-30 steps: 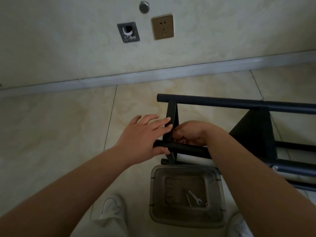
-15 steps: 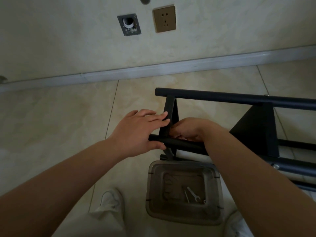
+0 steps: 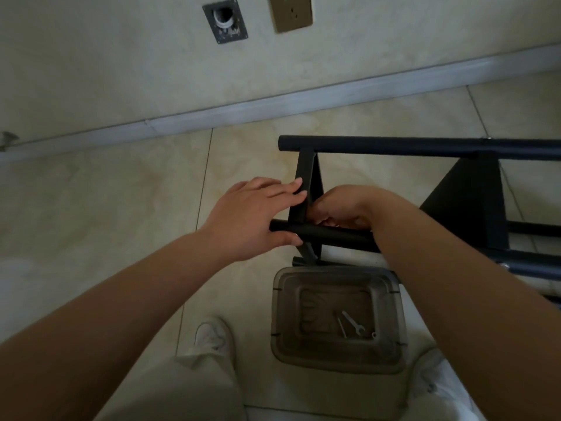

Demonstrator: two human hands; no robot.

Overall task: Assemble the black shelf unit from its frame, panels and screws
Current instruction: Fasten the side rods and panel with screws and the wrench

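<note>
Over on the left, the left hand [image 3: 252, 217] is spread across the joint, fingers flat on the upright black panel [image 3: 305, 189] and thumb curled under the near tube [image 3: 331, 235], so that grip is closed around the frame, bracing it. Moving in, the shelf unit [image 3: 467, 208] lies on its side on the tiled floor [image 3: 121, 192], its far tube [image 3: 394, 145] running off to the right edge. Just right of the panel, the right hand [image 3: 343, 208] is curled in tight behind it, fingertips tucked at the corner; whether it pinches a screw, I can't tell, it's hidden. Below, the clear plastic bin [image 3: 337, 317] sits against the frame's foot with a small wrench [image 3: 352, 325] lying inside.

My read: this is steel tube and sheet, stiff, fairly light, smooth-painted and likely to roll on tile. Best held right at the joint, as the left hand has it, while the right fiddles with the fastener.
</note>
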